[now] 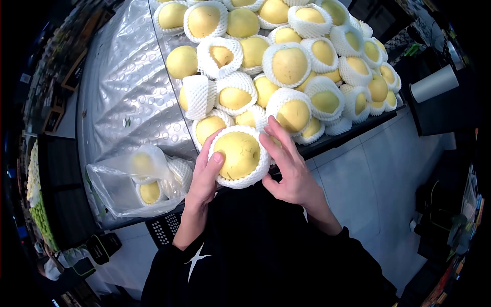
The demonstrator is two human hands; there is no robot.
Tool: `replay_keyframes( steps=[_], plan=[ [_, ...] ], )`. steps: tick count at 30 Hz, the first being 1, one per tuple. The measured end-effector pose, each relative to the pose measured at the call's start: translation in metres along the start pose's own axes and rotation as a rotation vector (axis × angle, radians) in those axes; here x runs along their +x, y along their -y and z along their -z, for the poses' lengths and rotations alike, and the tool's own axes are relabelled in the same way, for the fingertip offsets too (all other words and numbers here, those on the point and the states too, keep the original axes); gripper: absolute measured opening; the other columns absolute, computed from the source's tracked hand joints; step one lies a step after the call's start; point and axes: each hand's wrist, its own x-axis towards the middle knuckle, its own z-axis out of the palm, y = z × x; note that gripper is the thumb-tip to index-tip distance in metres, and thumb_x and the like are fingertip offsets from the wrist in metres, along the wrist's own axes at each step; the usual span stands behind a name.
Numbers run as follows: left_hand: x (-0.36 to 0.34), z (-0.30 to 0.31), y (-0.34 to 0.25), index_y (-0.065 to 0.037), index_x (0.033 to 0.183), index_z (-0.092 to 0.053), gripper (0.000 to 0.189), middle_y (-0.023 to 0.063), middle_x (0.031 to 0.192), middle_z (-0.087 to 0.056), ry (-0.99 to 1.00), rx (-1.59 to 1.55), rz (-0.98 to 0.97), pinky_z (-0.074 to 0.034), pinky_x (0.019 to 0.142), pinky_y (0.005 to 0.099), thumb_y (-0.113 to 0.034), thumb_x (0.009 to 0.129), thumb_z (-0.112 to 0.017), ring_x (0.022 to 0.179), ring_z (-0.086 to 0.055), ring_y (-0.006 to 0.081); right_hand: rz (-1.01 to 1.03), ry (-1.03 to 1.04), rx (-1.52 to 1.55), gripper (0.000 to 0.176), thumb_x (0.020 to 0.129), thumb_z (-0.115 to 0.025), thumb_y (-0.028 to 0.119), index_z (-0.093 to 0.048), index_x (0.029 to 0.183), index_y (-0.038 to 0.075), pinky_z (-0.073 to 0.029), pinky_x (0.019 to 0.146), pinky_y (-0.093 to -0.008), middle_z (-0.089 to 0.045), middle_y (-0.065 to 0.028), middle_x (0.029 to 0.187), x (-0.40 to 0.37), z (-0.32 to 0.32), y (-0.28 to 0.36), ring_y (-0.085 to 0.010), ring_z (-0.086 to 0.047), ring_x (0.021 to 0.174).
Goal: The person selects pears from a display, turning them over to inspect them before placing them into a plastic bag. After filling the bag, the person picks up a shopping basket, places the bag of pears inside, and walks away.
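Observation:
A large yellow pear (238, 153) in a white foam net (243, 182) is held up in front of my body. My left hand (204, 176) grips it from the left, the thumb lying on the bare skin of the fruit. Cupped at its right side is my right hand (290, 171), with fingers spread and the fingertips and thumb at the edge of the net. Small dark marks show on the pear's skin. Just beyond my hands lies a pile of netted pears (288, 65); one bare pear (182, 62) is at its left.
To the left, a clear plastic bag (123, 197) with several netted pears rests on a display covered in silvery bubble wrap (138, 87). A thin divider separates wrap from pile. A grey cylinder (434, 83) is at the right, above the tiled floor (353, 179).

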Motion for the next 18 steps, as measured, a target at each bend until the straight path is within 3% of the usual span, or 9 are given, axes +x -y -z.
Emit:
replay_keyframes(
  steps=[2,7,8,9,11,12,15,17,18],
  plan=[
    [-0.004,-0.004,-0.006,0.004,0.146,-0.034,0.086,0.0148,0.138,-0.051,-0.017,0.041,0.009,-0.04,0.106,0.0349,-0.051,0.088,-0.067,0.128,-0.05,0.0223,0.065,0.041,-0.11,0.077,0.071,-0.076,-0.001,-0.046,0.141,0.006,-0.043,0.106,-0.0434,-0.031,-0.0235,0.154,0.002,-0.001,0.003,-0.0347,-0.049,0.131],
    [-0.012,0.013,-0.019,-0.002,0.15,-0.033,0.109,0.0099,0.134,-0.051,0.229,0.467,-0.212,-0.049,0.09,0.0325,-0.063,0.072,-0.078,0.118,-0.051,0.0185,-0.097,-0.106,0.545,0.088,0.068,-0.087,0.009,-0.039,0.141,0.0,-0.042,0.107,-0.0412,-0.048,-0.0157,0.137,0.002,-0.002,-0.002,-0.025,-0.05,0.126],
    [-0.01,0.005,-0.016,-0.002,0.15,-0.034,0.117,0.0077,0.131,-0.051,0.082,0.585,-0.301,-0.051,0.084,0.0318,-0.06,0.062,-0.086,0.11,-0.053,0.0167,-0.115,-0.124,0.628,0.081,0.076,-0.084,0.016,-0.037,0.139,-0.003,-0.051,0.093,-0.0349,-0.053,-0.0117,0.126,0.003,-0.006,-0.008,-0.0187,-0.056,0.114],
    [-0.006,-0.004,-0.017,-0.001,0.147,-0.038,0.106,0.0095,0.136,-0.048,0.055,0.619,-0.38,-0.052,0.084,0.0315,-0.045,0.066,-0.09,0.112,-0.054,0.0163,-0.112,-0.118,0.628,0.081,0.076,-0.084,0.016,-0.037,0.139,-0.003,-0.051,0.093,-0.0349,-0.053,-0.0117,0.126,0.002,-0.008,-0.008,-0.0187,-0.056,0.114],
    [0.001,-0.005,-0.002,0.001,0.143,-0.043,0.085,0.0094,0.129,-0.055,0.056,0.515,-0.34,-0.053,0.082,0.0292,-0.027,0.075,-0.086,0.105,-0.058,0.0151,-0.466,-0.05,0.959,0.071,0.085,-0.078,0.023,-0.038,0.138,-0.001,-0.056,0.072,-0.0267,-0.056,-0.0115,0.124,0.001,-0.01,-0.008,-0.0145,-0.061,0.102],
    [0.003,-0.001,-0.003,0.001,0.143,-0.043,0.085,0.0094,0.129,-0.055,0.053,0.514,-0.344,-0.053,0.082,0.0292,-0.027,0.075,-0.086,0.105,-0.058,0.0151,-0.411,-0.074,0.909,0.064,0.092,-0.069,0.033,-0.039,0.137,-0.001,-0.053,0.058,-0.0212,-0.061,-0.0119,0.116,0.0,-0.017,-0.012,-0.0122,-0.065,0.089],
    [0.003,0.009,-0.006,0.002,0.139,-0.047,0.064,0.0076,0.119,-0.063,0.153,0.25,-0.178,-0.053,0.081,0.027,-0.018,0.086,-0.076,0.1,-0.062,0.0138,-0.569,-0.027,1.069,0.062,0.094,-0.065,0.038,-0.042,0.136,-0.001,-0.054,0.058,-0.0233,-0.065,-0.0119,0.11,-0.008,-0.012,-0.018,-0.0147,-0.068,0.081],
    [0.001,0.01,-0.006,0.002,0.134,-0.051,0.05,0.0054,0.109,-0.067,0.025,0.222,-0.087,-0.053,0.079,0.0256,-0.017,0.091,-0.069,0.094,-0.064,0.0126,-0.548,-0.023,1.065,0.061,0.095,-0.063,0.039,-0.042,0.136,-0.002,-0.054,0.058,-0.0233,-0.066,-0.0116,0.107,-0.01,-0.014,-0.023,-0.0154,-0.068,0.077],
    [0.001,0.013,-0.004,0.002,0.132,-0.05,0.048,0.008,0.116,-0.064,0.013,0.171,-0.054,-0.054,0.076,0.0251,-0.019,0.092,-0.067,0.103,-0.062,0.0131,-0.521,-0.023,1.058,0.06,0.096,-0.061,0.04,-0.043,0.136,-0.002,-0.054,0.058,-0.0233,-0.067,-0.0114,0.105,-0.01,-0.014,-0.024,-0.0162,-0.068,0.074]
  ],
)
